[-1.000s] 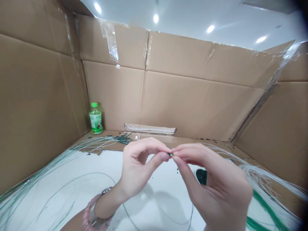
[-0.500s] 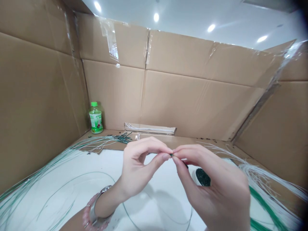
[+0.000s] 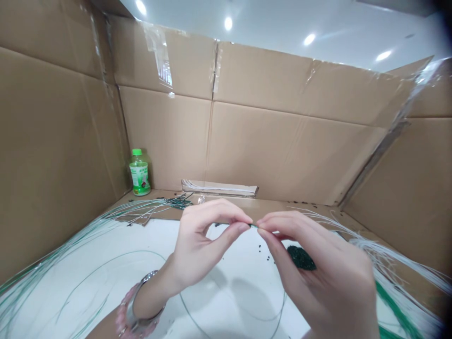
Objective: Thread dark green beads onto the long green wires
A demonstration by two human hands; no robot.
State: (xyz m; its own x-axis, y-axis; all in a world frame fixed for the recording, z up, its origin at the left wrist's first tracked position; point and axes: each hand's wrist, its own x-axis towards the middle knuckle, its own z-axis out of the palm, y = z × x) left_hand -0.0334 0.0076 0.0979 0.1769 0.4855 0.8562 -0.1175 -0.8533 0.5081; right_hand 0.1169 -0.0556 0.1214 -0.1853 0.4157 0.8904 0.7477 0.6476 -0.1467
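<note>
- To the left of the bottle and nearer us than it, we see a bundle of thin green and white strands fanning over the white table; its dark-tipped ends lie just right of the bottle.
- The bottle itself, green-capped, stands upright near the corner of the cardboard walls.
- Nearer us than the bottle, we wear a pink beaded bracelet and a silver band on the left wrist.
- Right of the bottle and nearer us, our left hand pinches one end of a tiny green piece between thumb and forefinger.
- Right of the bottle, along the back wall, sits a cardboard strip with white strands on it.
- The green piece is held up between our two hands, to the right of the bottle and nearer us — too small for us to make out its exact form.
- Farther right of the bottle, dark specks dot the table beside a dark green pile, partly hidden by our right hand.
- That right hand pinches the piece's other end — its fingertips just beside the left ones.
- Farthest right of the bottle, we see loose white strands and thicker green ones.
</note>
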